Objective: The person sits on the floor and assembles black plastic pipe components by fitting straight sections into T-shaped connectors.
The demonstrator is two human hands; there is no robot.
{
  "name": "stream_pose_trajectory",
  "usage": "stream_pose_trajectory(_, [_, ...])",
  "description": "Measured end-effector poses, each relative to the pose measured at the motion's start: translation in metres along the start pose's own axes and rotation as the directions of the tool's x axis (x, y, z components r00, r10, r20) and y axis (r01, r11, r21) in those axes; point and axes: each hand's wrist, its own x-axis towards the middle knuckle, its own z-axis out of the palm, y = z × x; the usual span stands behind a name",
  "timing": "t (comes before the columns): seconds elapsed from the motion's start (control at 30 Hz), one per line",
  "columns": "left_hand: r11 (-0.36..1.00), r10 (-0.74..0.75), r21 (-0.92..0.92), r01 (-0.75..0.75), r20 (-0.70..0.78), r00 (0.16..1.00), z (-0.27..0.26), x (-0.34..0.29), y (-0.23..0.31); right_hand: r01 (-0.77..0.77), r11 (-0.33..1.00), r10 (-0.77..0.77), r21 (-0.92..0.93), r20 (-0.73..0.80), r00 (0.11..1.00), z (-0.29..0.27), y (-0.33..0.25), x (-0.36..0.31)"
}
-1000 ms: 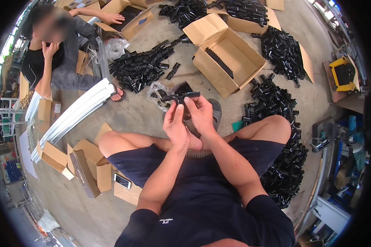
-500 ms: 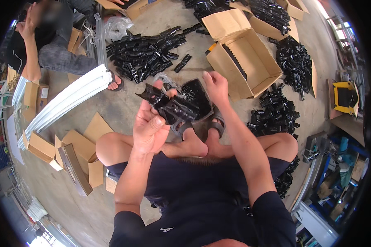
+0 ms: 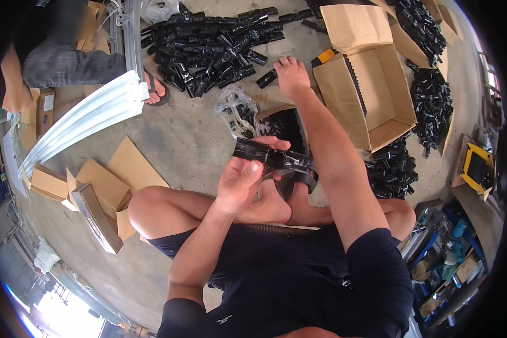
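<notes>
My left hand (image 3: 243, 179) is wrapped round a dark, glossy black plastic connector (image 3: 273, 158), held above my feet. It has a channel-like end, and part of it is hidden by my fingers. My right hand (image 3: 293, 77) reaches forward to the floor, its fingers curled over the near-right end of a single black connector (image 3: 266, 79) lying beside the large pile (image 3: 208, 45). Between my arms, a small open box (image 3: 260, 117) holds tiny black pieces. Next to it lies a clear plastic bag (image 3: 235, 107) with small parts inside.
An open cardboard box (image 3: 386, 84) stands to the right, with more heaps of black connectors (image 3: 432, 107) past it. White strips (image 3: 90, 121) and flattened cartons (image 3: 104, 191) lie at left. Another person's leg (image 3: 73, 67) and sandalled foot are at upper left.
My right hand has moved forward from beside the small box to the loose connector on the floor. My left hand has shifted right and turned its connector more level. The view has shifted.
</notes>
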Motion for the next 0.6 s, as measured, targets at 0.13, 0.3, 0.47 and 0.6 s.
stream_pose_trajectory(0.13, [0.999, -0.015, 0.045, 0.019, -0.097, 0.995, -0.006, 0.008, -0.008, 0.039, 0.999, -0.038, -0.005, 0.181, 0.983, -0.006, 0.015, -0.017])
stream_pose_trajectory(0.3, [0.991, -0.072, 0.096, 0.095, -0.219, 0.973, -0.005, 0.01, -0.014, -0.196, 0.742, 0.23, 0.641, 0.031, 0.973, -0.039, 0.01, -0.086])
stream_pose_trajectory(0.47, [0.986, 0.05, 0.167, -0.005, -0.267, 0.963, 0.0, -0.005, -0.005, -0.147, 0.465, 0.195, 0.873, 0.062, 0.979, -0.156, -0.055, -0.141])
stream_pose_trajectory(0.6, [0.983, 0.153, 0.134, -0.126, -0.222, 0.963, 0.005, -0.01, -0.014, 0.184, 0.613, 0.057, 0.769, -0.275, 0.96, -0.207, -0.082, -0.198])
